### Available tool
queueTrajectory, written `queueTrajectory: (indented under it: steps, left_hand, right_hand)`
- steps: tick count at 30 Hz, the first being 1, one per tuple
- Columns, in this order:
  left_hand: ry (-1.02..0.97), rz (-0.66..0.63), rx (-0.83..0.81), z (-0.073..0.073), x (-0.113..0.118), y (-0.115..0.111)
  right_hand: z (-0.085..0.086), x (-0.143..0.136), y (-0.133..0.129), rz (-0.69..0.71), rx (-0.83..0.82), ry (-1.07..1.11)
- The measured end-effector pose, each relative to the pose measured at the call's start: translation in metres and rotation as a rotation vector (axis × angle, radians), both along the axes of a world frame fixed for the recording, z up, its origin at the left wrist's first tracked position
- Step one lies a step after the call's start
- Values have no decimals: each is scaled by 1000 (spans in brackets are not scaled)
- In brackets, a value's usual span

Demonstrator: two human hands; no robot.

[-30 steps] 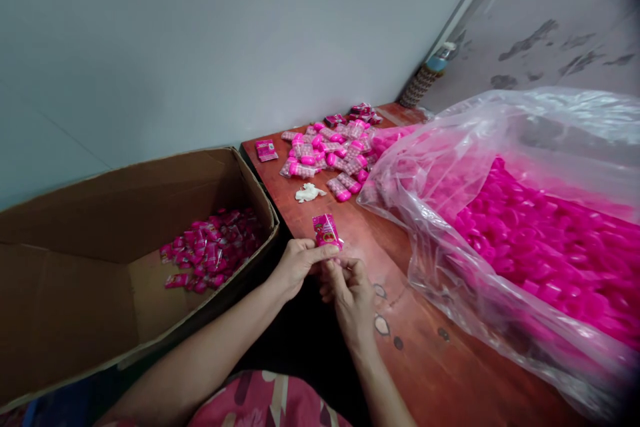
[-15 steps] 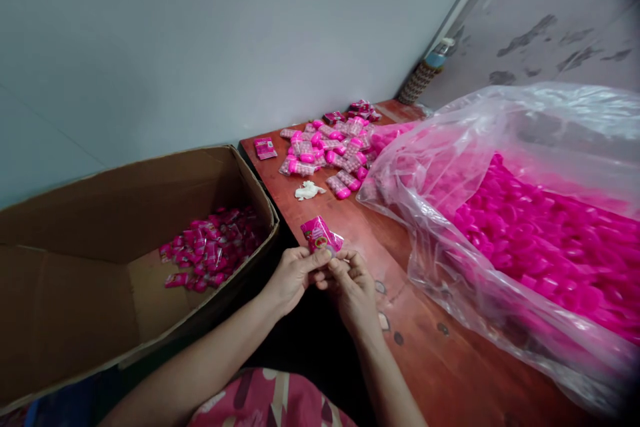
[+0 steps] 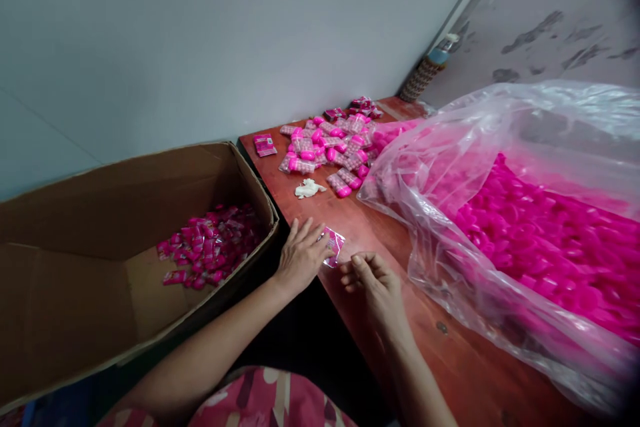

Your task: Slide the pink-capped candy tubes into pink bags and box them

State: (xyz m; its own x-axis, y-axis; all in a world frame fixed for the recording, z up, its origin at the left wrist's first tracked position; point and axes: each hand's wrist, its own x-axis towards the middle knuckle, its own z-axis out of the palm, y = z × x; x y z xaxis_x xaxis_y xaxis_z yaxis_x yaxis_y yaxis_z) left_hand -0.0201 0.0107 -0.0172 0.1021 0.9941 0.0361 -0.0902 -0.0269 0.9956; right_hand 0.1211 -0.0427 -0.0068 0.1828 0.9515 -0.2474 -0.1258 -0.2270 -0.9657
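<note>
My left hand point(image 3: 303, 255) lies palm down with its fingers stretched out over a small pink foil sachet point(image 3: 334, 247) on the red table's edge. The sachet's left part is hidden under those fingers; its right part shows small print. Just right of it, apart from the sachet, is my right hand point(image 3: 373, 280), its fingers curled in and the thumb against them, with nothing visible in the grip. Beyond the hands, a crumpled white scrap point(image 3: 309, 189) sits in front of a pile of clear-wrapped pink containers point(image 3: 330, 142) filled with small beads.
A cardboard box point(image 3: 183, 180) at left holds many pink packets point(image 3: 210, 243). At right, a clear plastic bag point(image 3: 400, 193) contains loose pink plastic pieces point(image 3: 555, 247). Another pink sachet point(image 3: 265, 145) lies near the table's far left corner. A wrapped bottle point(image 3: 427, 70) leans in the wall corner.
The sachet, held up between both hands before, now lies on the table. My left hand has opened out over it, and my right hand has let go and moved right.
</note>
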Motion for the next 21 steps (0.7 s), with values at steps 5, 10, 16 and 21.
queueTrajectory:
  steps: [5, 10, 16, 21]
  left_hand:
    - [-33, 39, -50, -1, 6, 0]
    - [-110, 94, -132, 5, 9, -3]
    - [-97, 55, 22, 13, 6, -11]
    - [-132, -18, -194, 13, -10, -2]
  right_hand:
    - [-3, -1, -1, 19, 2, -57]
    - [-10, -6, 5, -61, 113, -159]
    - [-8, -12, 22, -86, 154, 91]
    - [7, -10, 33, 50, 138, 96]
